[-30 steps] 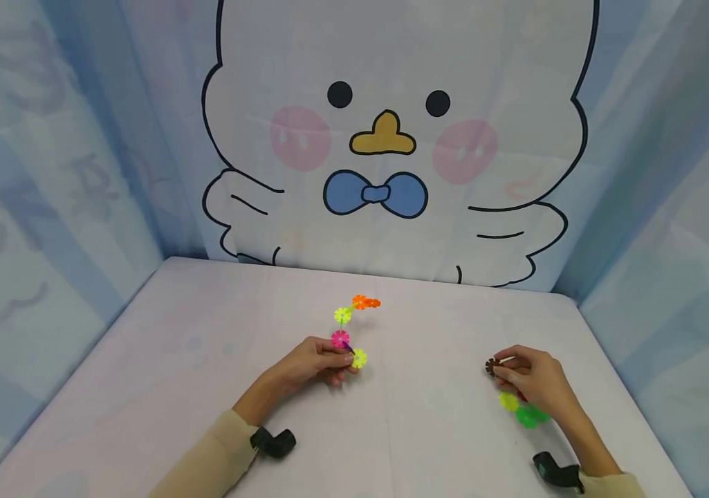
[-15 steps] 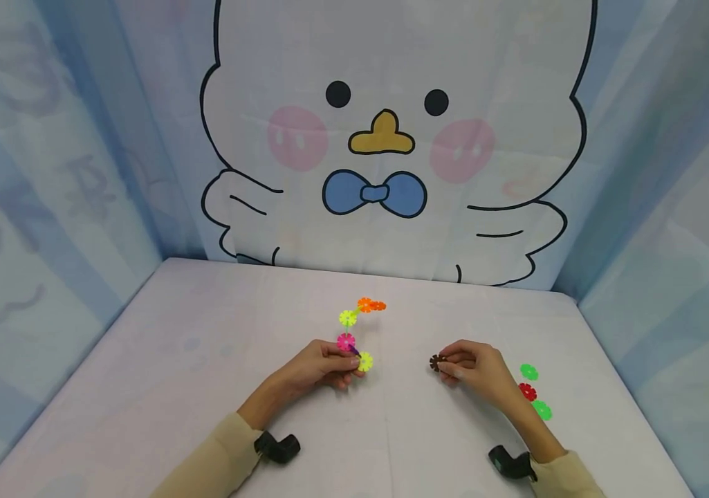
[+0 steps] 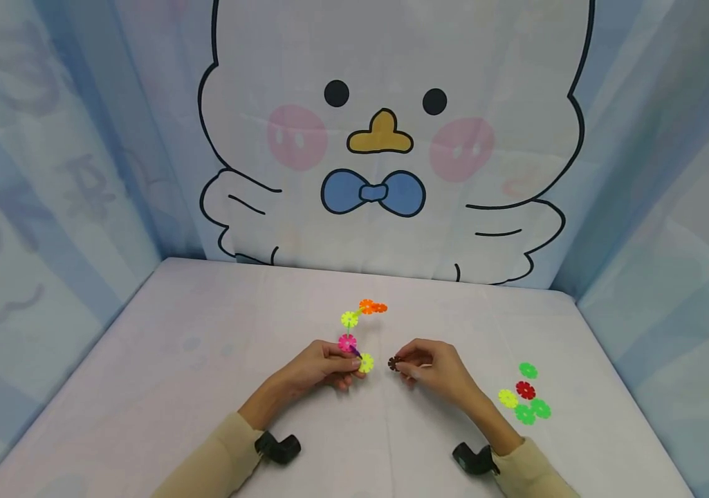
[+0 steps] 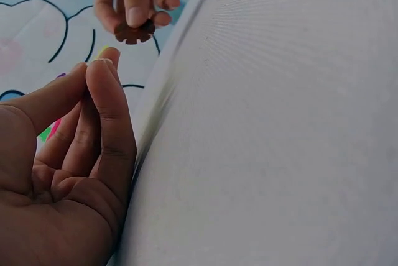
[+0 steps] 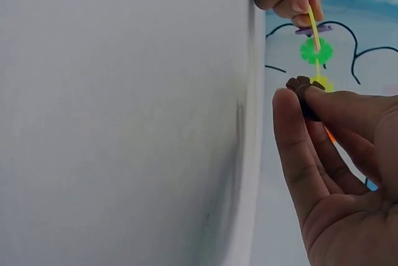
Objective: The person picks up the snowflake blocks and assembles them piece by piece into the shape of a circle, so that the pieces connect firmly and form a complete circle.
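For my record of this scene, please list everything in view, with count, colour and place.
table: one, whitish, foreground
backdrop: one, white with cartoon, behind table
side cloths: two, bluish-white, beside table
chain: one, multicoloured, over table's middle
brown disc: one, dark, right of chain
green discs: three, bright, on table, right
red disc: one, red, between green discs
yellow disc: one, bright, beside red disc
wrist cameras: two, black, on wrists
sleeves: two, beige, on forearms
left hand: one, bare, holding chain
right hand: one, bare, pinching brown disc

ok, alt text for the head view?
A person's left hand holds a chain of colorful notched discs; the right hand pinches a brown disc nearby, not touching it. Five loose discs lie on the pale table at right.
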A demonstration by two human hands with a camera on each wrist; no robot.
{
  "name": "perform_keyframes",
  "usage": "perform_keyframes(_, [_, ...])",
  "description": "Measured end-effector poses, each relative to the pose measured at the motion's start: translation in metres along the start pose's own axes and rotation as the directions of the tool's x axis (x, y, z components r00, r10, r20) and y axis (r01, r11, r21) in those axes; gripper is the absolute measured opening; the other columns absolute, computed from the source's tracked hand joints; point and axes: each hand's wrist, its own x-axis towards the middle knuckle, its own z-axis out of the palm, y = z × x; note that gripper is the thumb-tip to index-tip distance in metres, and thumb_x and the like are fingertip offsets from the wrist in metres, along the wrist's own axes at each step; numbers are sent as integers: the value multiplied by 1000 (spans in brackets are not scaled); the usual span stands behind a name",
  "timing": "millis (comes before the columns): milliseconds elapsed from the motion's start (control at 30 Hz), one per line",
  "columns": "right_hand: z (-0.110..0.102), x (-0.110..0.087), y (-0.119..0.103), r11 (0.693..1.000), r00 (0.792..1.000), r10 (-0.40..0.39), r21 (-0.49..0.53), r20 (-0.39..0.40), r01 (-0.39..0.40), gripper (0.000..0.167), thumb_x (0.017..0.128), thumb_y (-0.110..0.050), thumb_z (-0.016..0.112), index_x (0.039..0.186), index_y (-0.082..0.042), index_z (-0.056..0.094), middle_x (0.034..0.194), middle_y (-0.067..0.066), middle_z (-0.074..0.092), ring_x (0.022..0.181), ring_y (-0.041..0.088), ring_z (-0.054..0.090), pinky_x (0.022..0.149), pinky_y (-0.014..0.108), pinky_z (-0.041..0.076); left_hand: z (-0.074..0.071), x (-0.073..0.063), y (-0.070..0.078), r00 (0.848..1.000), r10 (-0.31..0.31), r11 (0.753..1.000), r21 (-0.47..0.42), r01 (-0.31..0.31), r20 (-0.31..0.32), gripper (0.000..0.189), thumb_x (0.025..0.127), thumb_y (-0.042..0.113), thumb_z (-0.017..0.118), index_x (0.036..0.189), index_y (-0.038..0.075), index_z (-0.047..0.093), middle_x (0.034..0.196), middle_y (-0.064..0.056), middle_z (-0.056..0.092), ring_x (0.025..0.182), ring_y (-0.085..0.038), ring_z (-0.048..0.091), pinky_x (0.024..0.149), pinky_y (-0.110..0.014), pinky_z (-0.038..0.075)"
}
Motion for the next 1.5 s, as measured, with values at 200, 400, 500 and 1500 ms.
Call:
perform_keyframes(200, [15,6,-7,999,999,-46,14,14,45,8,94,-8,79,102,-8,79,97,12,82,71,17,75,66,27,63,-2,-1,1,1000,-3,1000,15,3,4,29,102,16,72,117,-8,73,96,-5,83,69,-6,66,68,-21,61])
perform_keyframes(400, [19,8,-10,997,997,-72,25,11,71,7,95,-7,79,102,-7,79,90,15,81,69,21,75,64,30,64,-3,0,0,1000,2,1000,26,-2,11,30,102,17,71,118,-8,73,99,-10,83,70,-6,67,69,-21,61])
perform_keyframes(500, [18,8,-11,996,996,-84,31,20,84,8,95,-8,78,103,-6,79,90,16,81,69,23,76,64,31,64,-3,0,0,1000,5,1000,24,-5,8,30,102,17,71,117,-9,73,98,-10,83,70,-6,66,68,-21,61])
perform_keyframes(1500, [26,5,-15,996,996,-81,38,-46,83,5,91,-5,82,93,-6,78,95,13,81,80,7,77,70,22,63,-2,1,-2,1000,14,1000,21,-14,-14,28,101,16,73,114,-9,75,90,-3,82,68,-6,65,66,-21,60])
